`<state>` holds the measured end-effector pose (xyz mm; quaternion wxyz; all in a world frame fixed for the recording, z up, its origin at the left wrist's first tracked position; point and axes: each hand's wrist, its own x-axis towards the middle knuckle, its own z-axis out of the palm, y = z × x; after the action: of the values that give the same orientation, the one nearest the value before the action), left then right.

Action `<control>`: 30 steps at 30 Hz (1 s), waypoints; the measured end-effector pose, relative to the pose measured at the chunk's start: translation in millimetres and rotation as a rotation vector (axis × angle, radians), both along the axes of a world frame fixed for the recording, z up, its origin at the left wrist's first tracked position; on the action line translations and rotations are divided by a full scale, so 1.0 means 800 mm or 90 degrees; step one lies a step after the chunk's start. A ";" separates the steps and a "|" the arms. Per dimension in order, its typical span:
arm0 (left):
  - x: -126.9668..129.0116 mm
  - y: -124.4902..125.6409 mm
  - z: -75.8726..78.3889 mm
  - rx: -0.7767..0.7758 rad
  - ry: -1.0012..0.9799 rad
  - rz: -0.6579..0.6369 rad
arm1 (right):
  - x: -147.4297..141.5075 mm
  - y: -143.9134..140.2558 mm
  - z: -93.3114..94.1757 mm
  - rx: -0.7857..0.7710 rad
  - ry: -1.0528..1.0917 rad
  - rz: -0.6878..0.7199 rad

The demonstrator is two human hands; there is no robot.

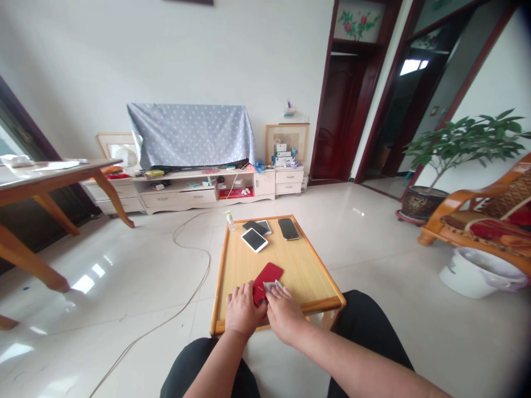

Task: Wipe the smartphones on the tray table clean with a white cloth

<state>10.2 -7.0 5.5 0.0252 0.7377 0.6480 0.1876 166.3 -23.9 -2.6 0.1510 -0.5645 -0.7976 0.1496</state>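
A red smartphone [271,271] lies back up and at a slant near the close edge of a small wooden table [236,271]. My left hand [241,309] is closed on its lower left end, thumb at the near edge. My right hand [284,315] presses a small whitish-grey cloth or tissue [271,285] against the phone's right side; its fingertips partly cover the cloth. Further up the table lie a white phone [254,240] with a dark screen, a black phone [256,227] partly over another light-edged one, and a dark phone [288,229] to the right.
A clear pump bottle [229,221] stands at the table's far left corner. My knees flank the table. A cable [205,265] runs over the tiled floor on the left. To the right are a white bucket [468,276], a wooden armchair [468,202] and a potted plant [423,203].
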 end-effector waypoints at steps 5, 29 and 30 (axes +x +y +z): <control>0.001 -0.005 0.006 -0.009 -0.001 0.003 | 0.020 0.008 0.015 -0.009 -0.018 -0.006; 0.011 -0.003 0.017 -0.033 0.008 -0.008 | 0.064 0.067 -0.005 0.039 0.000 -0.028; 0.013 -0.003 0.018 -0.035 0.010 -0.010 | 0.065 0.065 -0.006 0.037 0.002 -0.031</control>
<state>20.3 -9.1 19.6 0.0420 0.7434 0.6471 0.1639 218.6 28.3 -7.4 0.1722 -0.5791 -0.7872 0.1238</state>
